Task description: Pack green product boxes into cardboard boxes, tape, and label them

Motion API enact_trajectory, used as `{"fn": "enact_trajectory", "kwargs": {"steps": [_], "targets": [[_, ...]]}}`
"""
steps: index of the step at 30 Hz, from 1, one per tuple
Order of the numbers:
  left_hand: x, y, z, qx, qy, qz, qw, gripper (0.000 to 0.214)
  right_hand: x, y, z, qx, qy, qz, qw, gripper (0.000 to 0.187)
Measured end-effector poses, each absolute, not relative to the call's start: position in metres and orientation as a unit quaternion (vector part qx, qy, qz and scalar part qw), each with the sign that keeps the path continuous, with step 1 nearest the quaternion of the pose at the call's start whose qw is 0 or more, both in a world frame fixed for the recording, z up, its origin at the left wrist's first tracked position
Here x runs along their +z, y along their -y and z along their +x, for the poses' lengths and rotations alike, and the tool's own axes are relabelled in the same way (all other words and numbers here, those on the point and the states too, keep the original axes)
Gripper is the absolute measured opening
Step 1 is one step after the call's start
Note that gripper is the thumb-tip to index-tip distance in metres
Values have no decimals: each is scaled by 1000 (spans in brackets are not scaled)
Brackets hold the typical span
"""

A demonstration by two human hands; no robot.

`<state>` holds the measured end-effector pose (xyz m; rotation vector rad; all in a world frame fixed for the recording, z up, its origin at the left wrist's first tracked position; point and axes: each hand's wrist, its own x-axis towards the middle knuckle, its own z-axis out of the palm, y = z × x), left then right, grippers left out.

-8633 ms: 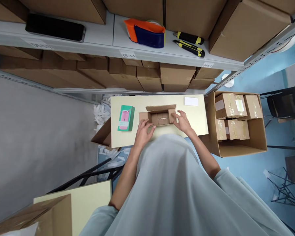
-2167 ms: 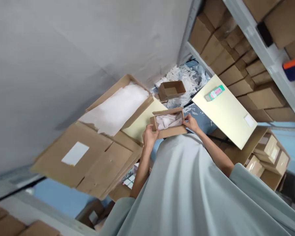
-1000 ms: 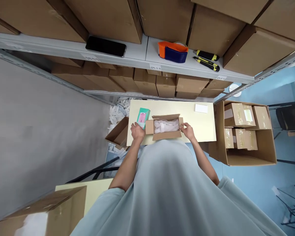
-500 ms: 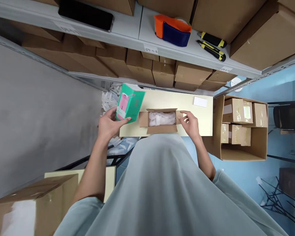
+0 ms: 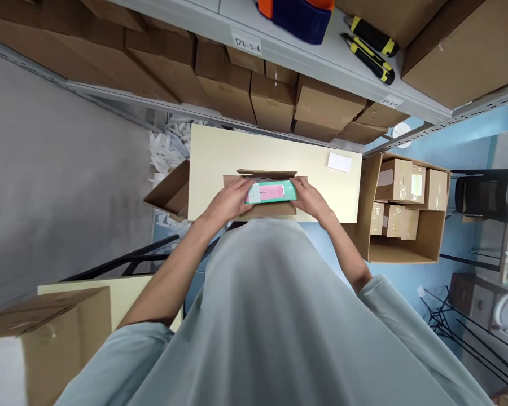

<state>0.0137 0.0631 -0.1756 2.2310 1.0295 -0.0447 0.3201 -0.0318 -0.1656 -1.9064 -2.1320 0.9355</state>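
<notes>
A small open cardboard box (image 5: pixel 266 211) sits at the near edge of a pale yellow table (image 5: pixel 220 158). A green and pink product box (image 5: pixel 271 192) lies lengthwise in the cardboard box's opening. My left hand (image 5: pixel 228 201) grips the product box's left end. My right hand (image 5: pixel 308 197) grips its right end. Both hands have their fingers curled round it. The white paper seen inside the cardboard box earlier is hidden under the product box.
A white card (image 5: pixel 339 162) lies at the table's far right. A large carton (image 5: pixel 406 248) of taped boxes stands to the right. Shelves behind hold cartons, a tape dispenser (image 5: pixel 298 14) and utility knives (image 5: pixel 370 48). An open box (image 5: pixel 171 192) and white paper scraps lie left of the table.
My left hand has carried the green and pink box from the left over to the open cardboard box. My right hand has moved from the box flap onto the product box.
</notes>
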Motion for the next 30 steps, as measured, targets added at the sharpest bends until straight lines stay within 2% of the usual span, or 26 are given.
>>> {"fn": "enact_trajectory", "kwargs": {"steps": [8, 13, 21, 26, 30], "targets": [[-179, -71, 28, -115, -416, 860, 271, 63, -184, 18, 309, 317, 691, -648, 53, 71], [-186, -76, 21, -93, -417, 861, 275, 71, -179, 11, 301, 350, 662, -660, 66, 62], [-196, -81, 3, -54, -417, 859, 292, 76, -176, 11, 297, 385, 650, -646, 104, 63], [-196, -76, 5, -90, -427, 851, 294, 69, -184, 9, 285, 370, 651, -662, 29, 58], [-202, -67, 16, -122, -438, 857, 242, 64, -189, 9, 280, 341, 653, -675, -35, 58]]}}
